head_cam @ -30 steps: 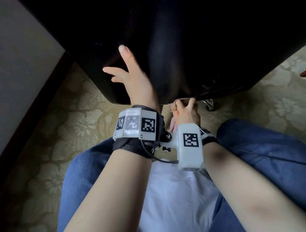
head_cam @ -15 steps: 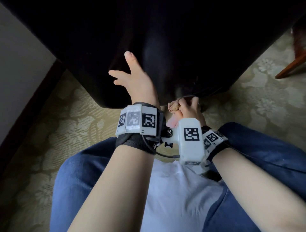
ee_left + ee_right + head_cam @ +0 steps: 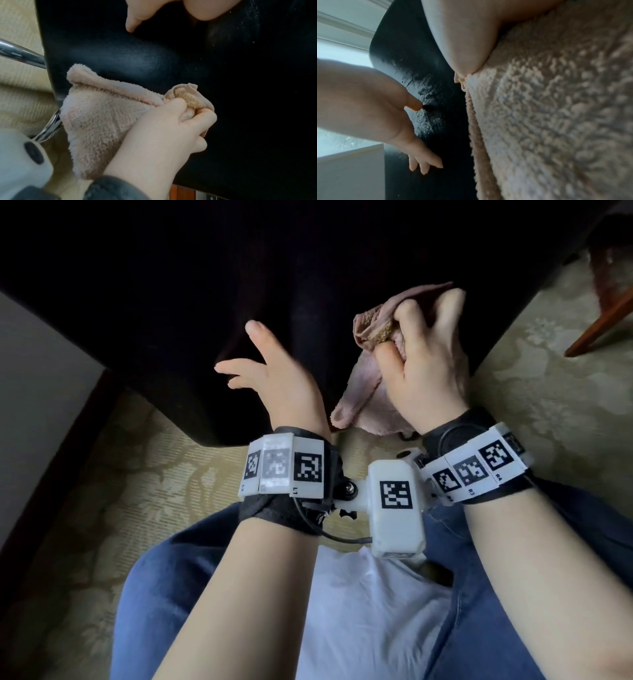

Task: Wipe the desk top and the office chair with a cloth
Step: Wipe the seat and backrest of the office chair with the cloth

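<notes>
The black office chair (image 3: 239, 285) fills the upper part of the head view, its smooth back facing me. My right hand (image 3: 424, 361) grips a bunched pink terry cloth (image 3: 363, 385) and holds it against the chair's lower back; the left wrist view shows the same cloth (image 3: 102, 119) in the right hand (image 3: 164, 129) on the black surface (image 3: 171, 60). My left hand (image 3: 263, 371) rests open on the chair, fingers spread, left of the cloth. In the right wrist view the cloth (image 3: 556, 121) fills the frame beside the left hand (image 3: 385, 115).
Patterned beige carpet (image 3: 120, 491) lies below the chair. A dark skirting board and pale wall (image 3: 34, 371) run along the left. A wooden furniture leg (image 3: 599, 320) stands at the upper right. Chrome chair-base tubes (image 3: 20, 54) show under the chair. My knees in blue jeans (image 3: 171, 594) are close.
My right hand has risen from the chair's bottom edge up onto its back, dragging the cloth with it. The left hand has stayed pressed on the chair.
</notes>
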Action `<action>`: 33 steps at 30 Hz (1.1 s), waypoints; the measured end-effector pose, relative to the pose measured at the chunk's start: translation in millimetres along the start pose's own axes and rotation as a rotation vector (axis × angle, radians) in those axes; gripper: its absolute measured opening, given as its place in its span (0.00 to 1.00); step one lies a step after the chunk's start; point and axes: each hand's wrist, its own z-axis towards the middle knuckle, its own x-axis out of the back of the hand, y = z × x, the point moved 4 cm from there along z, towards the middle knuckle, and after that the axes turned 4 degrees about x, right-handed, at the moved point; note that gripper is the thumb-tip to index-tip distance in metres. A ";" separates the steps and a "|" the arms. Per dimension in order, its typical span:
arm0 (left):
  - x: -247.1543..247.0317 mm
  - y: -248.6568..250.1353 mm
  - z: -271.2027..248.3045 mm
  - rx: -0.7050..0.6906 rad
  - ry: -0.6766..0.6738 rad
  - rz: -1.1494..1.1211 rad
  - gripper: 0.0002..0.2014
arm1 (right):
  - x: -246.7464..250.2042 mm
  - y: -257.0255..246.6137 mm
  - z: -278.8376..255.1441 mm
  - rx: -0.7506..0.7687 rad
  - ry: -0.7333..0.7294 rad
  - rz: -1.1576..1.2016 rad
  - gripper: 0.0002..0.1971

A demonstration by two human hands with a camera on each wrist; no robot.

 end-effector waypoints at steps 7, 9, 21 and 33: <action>-3.9 -1.9 1.0 -0.006 0.016 -0.023 0.36 | -33.3 5.7 -17.6 -0.071 -0.052 0.002 0.11; -4.2 -1.2 3.0 -0.011 0.019 -0.024 0.36 | -47.1 9.8 -26.9 -0.116 -0.120 -0.013 0.10; -6.0 -3.1 4.3 -0.005 -0.005 -0.045 0.36 | -105.1 40.0 -72.7 -0.200 -0.390 -0.115 0.12; -6.0 -4.1 11.9 -0.044 -0.007 -0.015 0.33 | -133.3 66.4 -101.4 -0.380 -0.746 -0.164 0.11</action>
